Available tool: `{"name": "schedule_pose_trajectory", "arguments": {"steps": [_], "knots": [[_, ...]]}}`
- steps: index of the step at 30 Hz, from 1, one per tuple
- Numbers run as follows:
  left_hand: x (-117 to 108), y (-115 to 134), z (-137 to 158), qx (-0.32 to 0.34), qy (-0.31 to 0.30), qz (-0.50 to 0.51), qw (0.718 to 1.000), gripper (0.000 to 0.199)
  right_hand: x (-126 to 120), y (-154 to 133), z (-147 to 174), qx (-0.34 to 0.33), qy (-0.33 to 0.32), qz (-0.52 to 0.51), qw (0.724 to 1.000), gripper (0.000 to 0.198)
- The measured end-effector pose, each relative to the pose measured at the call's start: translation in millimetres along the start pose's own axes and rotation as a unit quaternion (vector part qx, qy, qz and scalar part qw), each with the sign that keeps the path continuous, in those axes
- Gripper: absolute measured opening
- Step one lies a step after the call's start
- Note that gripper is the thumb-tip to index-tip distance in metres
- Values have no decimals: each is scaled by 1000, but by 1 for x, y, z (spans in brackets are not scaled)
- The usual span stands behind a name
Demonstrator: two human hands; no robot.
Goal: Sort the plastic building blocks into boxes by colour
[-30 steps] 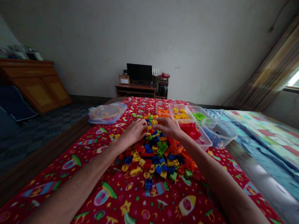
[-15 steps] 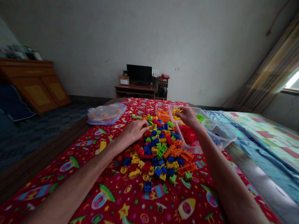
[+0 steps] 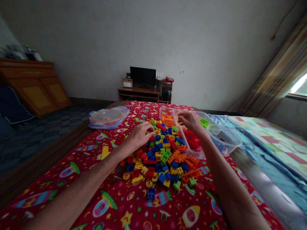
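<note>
A heap of toy building bricks [image 3: 165,156] in red, blue, yellow, green and orange lies in front of me. My left hand [image 3: 142,134] rests at its far left side, fingers curled down among the bricks; what is between the fingertips is hidden. Over a clear plastic box [image 3: 195,155] to the right hangs my right hand [image 3: 190,122], its fingers bent together above the compartment with yellow bricks [image 3: 179,118]. Whatever it holds cannot be made out. Red bricks [image 3: 192,139] and green bricks [image 3: 204,122] sit in other compartments, and orange bricks [image 3: 167,118] in a box beside them.
A clear round-cornered tub [image 3: 231,143] with blue pieces stands at the right. Stacked lids [image 3: 107,117] lie at the left edge of the red patterned tablecloth [image 3: 134,207]. A yellow brick [image 3: 105,152] lies beside my left forearm. A bed [image 3: 268,134] adjoins the table's right.
My right hand has shifted slightly left and down over the yellow bricks, covering most of them. My left hand has moved slightly right at the heap, its fingers still curled.
</note>
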State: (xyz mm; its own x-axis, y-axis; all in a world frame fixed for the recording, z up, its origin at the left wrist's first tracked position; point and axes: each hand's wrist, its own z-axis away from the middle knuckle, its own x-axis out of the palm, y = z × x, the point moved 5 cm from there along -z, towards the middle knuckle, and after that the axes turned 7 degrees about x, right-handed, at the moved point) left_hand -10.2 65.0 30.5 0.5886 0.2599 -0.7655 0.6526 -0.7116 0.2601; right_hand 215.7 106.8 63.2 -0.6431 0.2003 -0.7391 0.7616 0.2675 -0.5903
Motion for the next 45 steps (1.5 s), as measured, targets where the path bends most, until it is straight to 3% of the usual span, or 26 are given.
{"name": "schedule_pose_trajectory", "arguments": {"steps": [4, 6, 9, 13, 16, 21, 24, 28, 31, 36, 45], "knots": [[-2, 3, 0, -30, 24, 45, 998, 28, 34, -53, 30, -132, -127, -24, 983, 28], [-1, 5, 0, -48, 24, 69, 996, 30, 43, -70, 39, -177, -134, -2, 975, 24], [2, 5, -1, -69, 0, 128, 989, 27, 47, -76, 43, -189, -122, 19, 974, 21], [-4, -8, -1, -62, -62, 128, 988, 29, 40, -58, 38, -149, -123, 34, 981, 18], [-15, -40, 7, -71, -113, -2, 991, 39, 30, -44, 35, -126, -109, 42, 985, 19], [-21, -99, 31, -150, -188, -149, 959, 45, 3, -18, 16, -49, -97, 45, 993, 21], [-15, -100, 35, -158, -239, -138, 948, 48, -24, 6, -10, 24, -1, 64, 998, 28], [-8, -81, 31, -151, -261, -90, 949, 53, -43, 21, -31, 73, 109, 164, 978, 36], [-5, -71, 28, -143, -253, -64, 955, 50, -28, 9, -20, 26, 90, 170, 981, 34], [-8, -63, 23, -131, -218, -43, 966, 38, 28, -27, 18, -75, -87, 91, 989, 26], [4, -42, 14, -63, -188, 45, 979, 33, 62, -61, 48, -158, -125, 133, 970, 20]]}}
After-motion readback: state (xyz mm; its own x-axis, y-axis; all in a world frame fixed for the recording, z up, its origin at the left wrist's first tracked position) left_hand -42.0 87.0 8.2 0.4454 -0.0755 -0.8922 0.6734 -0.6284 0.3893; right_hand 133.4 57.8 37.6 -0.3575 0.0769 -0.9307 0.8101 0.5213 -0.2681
